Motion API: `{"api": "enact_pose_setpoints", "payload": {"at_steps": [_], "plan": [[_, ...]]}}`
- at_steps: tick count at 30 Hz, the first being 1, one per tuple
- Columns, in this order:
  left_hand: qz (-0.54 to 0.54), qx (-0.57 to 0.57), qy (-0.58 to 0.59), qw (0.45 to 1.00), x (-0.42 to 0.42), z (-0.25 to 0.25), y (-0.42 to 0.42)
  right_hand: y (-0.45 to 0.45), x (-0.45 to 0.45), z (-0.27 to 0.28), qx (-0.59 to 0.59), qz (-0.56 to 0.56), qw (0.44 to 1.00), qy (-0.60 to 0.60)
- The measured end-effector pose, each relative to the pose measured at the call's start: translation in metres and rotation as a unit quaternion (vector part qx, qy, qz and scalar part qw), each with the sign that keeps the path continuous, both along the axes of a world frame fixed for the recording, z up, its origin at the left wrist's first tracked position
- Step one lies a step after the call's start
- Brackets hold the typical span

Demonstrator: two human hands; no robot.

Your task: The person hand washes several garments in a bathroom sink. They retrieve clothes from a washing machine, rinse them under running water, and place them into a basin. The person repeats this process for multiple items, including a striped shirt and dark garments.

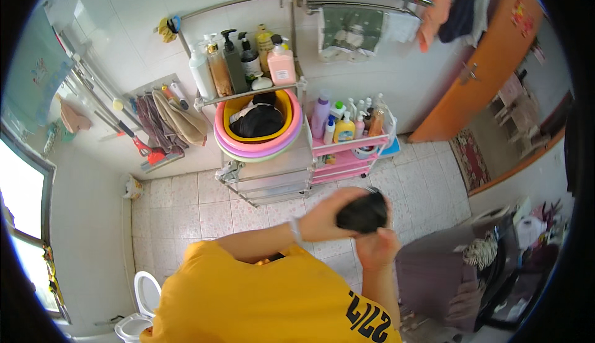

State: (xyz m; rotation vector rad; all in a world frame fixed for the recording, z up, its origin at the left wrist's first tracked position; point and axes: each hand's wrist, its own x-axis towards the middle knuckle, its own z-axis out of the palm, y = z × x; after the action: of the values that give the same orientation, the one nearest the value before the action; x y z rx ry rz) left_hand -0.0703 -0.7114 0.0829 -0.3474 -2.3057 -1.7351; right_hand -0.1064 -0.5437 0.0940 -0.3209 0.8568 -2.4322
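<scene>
My left hand (327,210), with a light band at its wrist, grips a dark, blurred object (363,212) from the left side. What the object is I cannot tell. My right hand (379,245) is at its lower right edge, fingers bent against it. Both hands are in front of my body, above the tiled floor (251,217). Beyond them, a yellow basin (226,115) with black and white cloth (260,120) in it sits inside stacked pink, purple and green basins on a metal rack.
Pump bottles (281,66) stand on the rack's upper shelf. A pink cart (346,146) with more bottles is beside it. An orange door (469,73) stands ajar at right. A covered surface (430,282) lies lower right, a toilet (146,294) lower left.
</scene>
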Motion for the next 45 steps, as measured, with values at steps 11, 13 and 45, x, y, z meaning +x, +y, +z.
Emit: {"api": "enact_pose_setpoints", "payload": {"at_steps": [11, 13, 45], "plan": [[0.538, 0.034, -0.214, 0.815, -0.03, -0.105, -0.39, -0.089, -0.07, -0.057, 0.178, 0.043, 0.977, -0.111], [0.543, 0.001, -0.251, 0.802, -0.065, -0.104, -0.392, -0.075, -0.07, -0.074, 0.201, 0.01, 0.967, -0.157], [-0.065, -0.281, 0.057, 0.956, -0.148, -0.14, 0.027, 0.383, 0.048, -0.186, 0.097, -0.62, 0.736, -0.253]]}}
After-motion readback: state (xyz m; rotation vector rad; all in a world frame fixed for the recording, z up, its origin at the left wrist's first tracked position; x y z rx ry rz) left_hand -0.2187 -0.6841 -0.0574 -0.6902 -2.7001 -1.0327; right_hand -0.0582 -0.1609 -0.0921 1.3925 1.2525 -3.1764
